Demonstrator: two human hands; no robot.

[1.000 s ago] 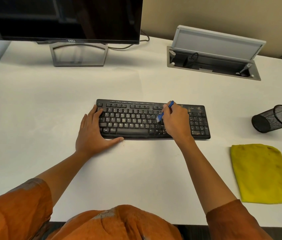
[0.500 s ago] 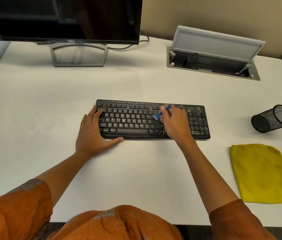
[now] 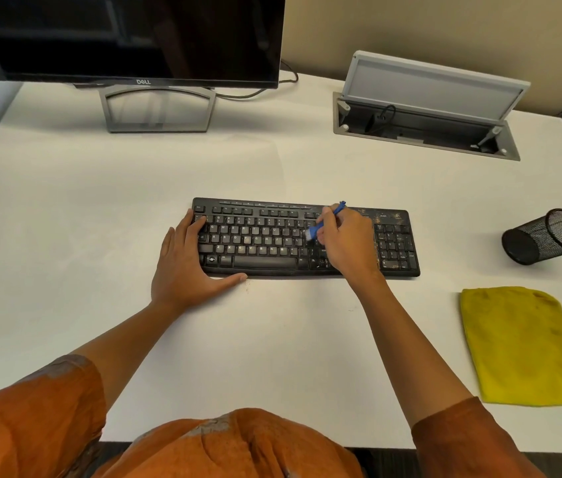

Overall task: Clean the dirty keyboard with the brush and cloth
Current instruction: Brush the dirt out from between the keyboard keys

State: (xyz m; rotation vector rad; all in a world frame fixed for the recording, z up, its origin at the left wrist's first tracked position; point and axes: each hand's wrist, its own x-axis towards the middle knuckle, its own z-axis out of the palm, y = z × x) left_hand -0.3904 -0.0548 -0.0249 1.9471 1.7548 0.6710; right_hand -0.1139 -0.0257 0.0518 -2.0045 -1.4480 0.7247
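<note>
A black keyboard (image 3: pixel 272 243) lies in the middle of the white desk, with brown dirt on its right end around the number pad. My right hand (image 3: pixel 345 243) grips a small blue brush (image 3: pixel 321 226), whose pale bristles touch the keys right of the letter block. My left hand (image 3: pixel 186 267) lies flat on the keyboard's left end, fingers on the keys and thumb along the front edge. A yellow cloth (image 3: pixel 521 343) lies flat at the right, apart from both hands.
A dark monitor (image 3: pixel 128 39) on a grey stand stands at the back left. An open grey cable box (image 3: pixel 428 108) is set into the desk at the back right. A black mesh pen cup (image 3: pixel 548 236) lies on its side right of the keyboard.
The brush has swung between steeper and flatter angles as my right hand strokes it over the same keys. My left hand has stayed put.
</note>
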